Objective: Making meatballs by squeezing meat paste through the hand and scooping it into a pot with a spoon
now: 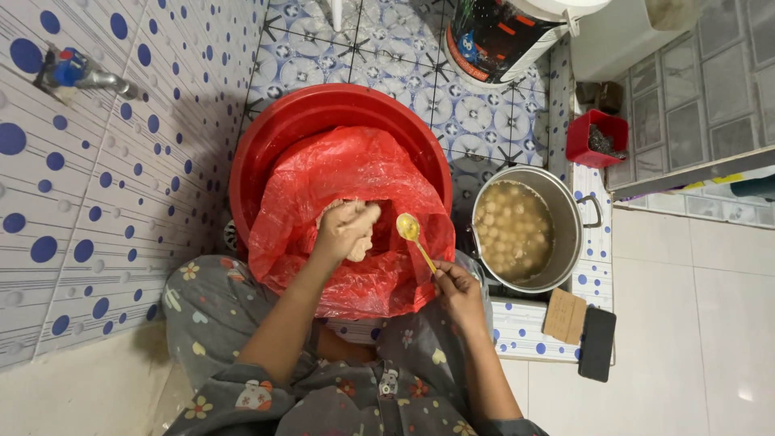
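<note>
From the head camera we see our left hand (345, 229) squeezing a lump of pale paste (361, 242) in a closed fist over the red plastic bag (355, 173) that lines the red basin (323, 109), while our right hand (456, 291) pinches the yellow spoon (413, 236) by its handle just right of the fist. Right of the basin sits the steel pot (565, 211), full of pale balls in broth. We judge a scooped ball could slip off the spoon between bag and pot, or drop in hard and splash hot liquid.

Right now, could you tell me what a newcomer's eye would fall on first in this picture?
The big red basin at the centre, lined with a red plastic bag, stands out first. Over it the left hand squeezes pale dough while the right hand holds a yellow spoon. To the right sits a steel pot full of pale balls in broth.
</note>
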